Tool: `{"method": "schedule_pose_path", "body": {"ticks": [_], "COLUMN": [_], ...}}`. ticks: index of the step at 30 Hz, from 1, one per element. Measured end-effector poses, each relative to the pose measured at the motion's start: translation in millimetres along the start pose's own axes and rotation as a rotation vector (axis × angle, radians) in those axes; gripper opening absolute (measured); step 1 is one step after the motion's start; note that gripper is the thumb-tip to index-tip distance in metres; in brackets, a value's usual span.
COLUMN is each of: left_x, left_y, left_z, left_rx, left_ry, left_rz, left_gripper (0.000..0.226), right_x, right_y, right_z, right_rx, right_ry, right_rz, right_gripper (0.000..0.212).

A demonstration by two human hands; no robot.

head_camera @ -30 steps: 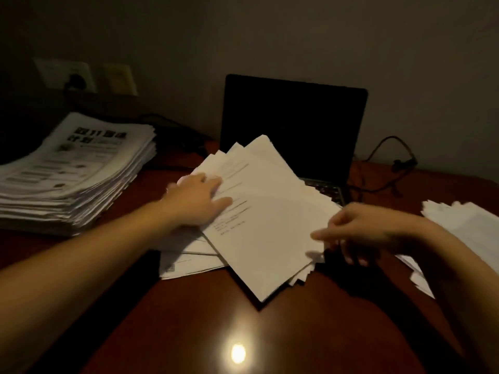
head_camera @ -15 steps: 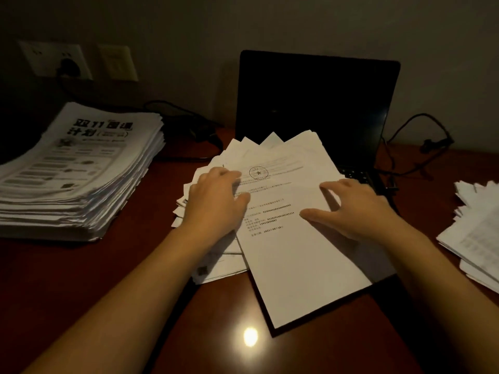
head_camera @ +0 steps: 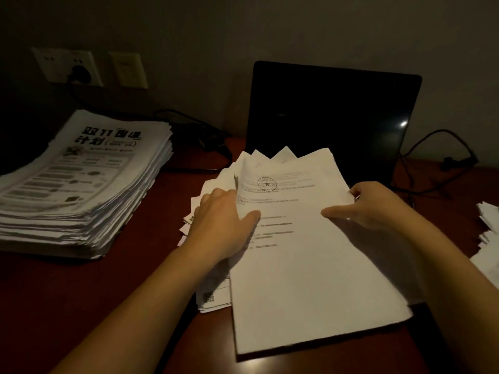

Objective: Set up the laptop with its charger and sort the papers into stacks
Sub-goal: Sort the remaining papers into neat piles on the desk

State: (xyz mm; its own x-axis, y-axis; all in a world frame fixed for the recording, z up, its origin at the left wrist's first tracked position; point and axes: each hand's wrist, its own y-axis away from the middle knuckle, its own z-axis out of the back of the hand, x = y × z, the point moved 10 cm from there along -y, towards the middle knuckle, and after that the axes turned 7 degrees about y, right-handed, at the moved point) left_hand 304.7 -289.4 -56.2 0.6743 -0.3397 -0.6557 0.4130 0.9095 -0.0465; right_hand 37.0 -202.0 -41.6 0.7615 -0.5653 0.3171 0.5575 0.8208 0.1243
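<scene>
From the head camera, your left hand (head_camera: 222, 225) lies palm down, fingers spread and flat, on the left side of a loose, fanned pile of papers (head_camera: 310, 265) in the middle of the desk (head_camera: 81, 306). Your right hand (head_camera: 370, 206) is at the pile's right edge, pinching the top sheet between thumb and fingers. That top sheet carries printed lines and a round stamp with a star near its upper end, just beyond your left fingertips. The pile is uneven, with corners poking out at the far end and to the left.

Directly behind the pile stands the laptop (head_camera: 332, 117), open, its screen dark; the papers cover most of its keyboard. A black cable (head_camera: 437, 163) loops on the desk to its right. To your left, well apart from the pile, sits a thick, tidy stack of printed flyers (head_camera: 81, 184) with bold black characters on top. More white sheets (head_camera: 488, 238) lie at the far right edge. On the wall behind the flyers is a socket (head_camera: 67, 66) with a black plug in it, and a cord runs from it towards the laptop. The desk is smooth, reddish-brown and glossy.
</scene>
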Motion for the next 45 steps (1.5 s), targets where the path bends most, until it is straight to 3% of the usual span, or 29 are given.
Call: {"method": "schedule_pose_path", "body": {"ticks": [4,7,11,13,16,18,21,23,26,29,32,34,38,42,45], "left_x": [-14.5,-23.8,-25.9,-25.2,-26.4,-25.0,-22.7,-20.2,-6.5,7.5,2.9,-0.7,-3.7,-7.4,-7.9], "left_y": [6.5,12.4,13.3,10.4,9.0,8.3,6.7,4.7,1.2,-0.8,-0.6,1.2,-0.4,-2.3,-2.9], "left_z": [-2.9,-11.4,-14.6,-12.7,-12.5,-13.1,-11.6,-7.3,-2.2,-5.5,-15.7,-21.2,4.7,32.8,41.7], "left_rx": [-0.037,0.000,0.037,0.024,0.001,-0.017,-0.040,-0.066,-0.113,-0.152,-0.050,0.017,-0.142,-0.287,-0.352], "left_ry": [-0.043,-0.048,0.368,0.602,0.717,0.716,0.758,0.834,1.053,1.236,1.150,1.033,0.800,0.829,0.708], "left_rz": [-0.072,-0.110,-0.036,0.004,-0.021,-0.033,-0.018,0.014,0.137,0.231,0.222,0.186,0.042,-0.073,-0.120], "left_gripper": [0.042,0.045,0.033,0.044,0.070,0.081,0.073,0.056,0.053,0.081,0.039,0.024,0.015,0.012,0.018], "right_x": [8.0,4.2,2.5,5.8,8.3,11.4,17.6,19.8,23.1,22.1,14.7,9.6,17.1,24.5,33.7], "right_y": [1.5,-0.9,0.9,4.3,9.0,12.7,14.8,15.0,16.3,13.7,9.1,6.5,7.4,9.7,12.6], "right_z": [0.2,-1.3,0.5,3.2,6.1,5.3,4.2,0.7,-3.4,-9.2,-15.5,-11.8,3.8,-12.8,-9.6], "right_rx": [-0.031,-0.042,-0.034,-0.033,-0.029,-0.007,0.009,0.030,0.059,0.075,0.027,-0.066,-0.162,0.013,-0.004], "right_ry": [-0.049,-0.003,-0.011,-0.057,-0.153,-0.188,-0.207,-0.235,-0.272,-0.329,-0.458,-0.536,-0.543,-0.959,-0.690], "right_rz": [0.050,0.027,0.002,0.021,0.028,0.024,0.057,0.077,0.078,0.055,0.029,0.016,0.099,0.116,0.159], "right_gripper": [0.045,0.062,0.079,0.078,0.080,0.073,0.037,0.034,0.036,0.033,0.026,0.024,0.033,0.049,0.059]}}
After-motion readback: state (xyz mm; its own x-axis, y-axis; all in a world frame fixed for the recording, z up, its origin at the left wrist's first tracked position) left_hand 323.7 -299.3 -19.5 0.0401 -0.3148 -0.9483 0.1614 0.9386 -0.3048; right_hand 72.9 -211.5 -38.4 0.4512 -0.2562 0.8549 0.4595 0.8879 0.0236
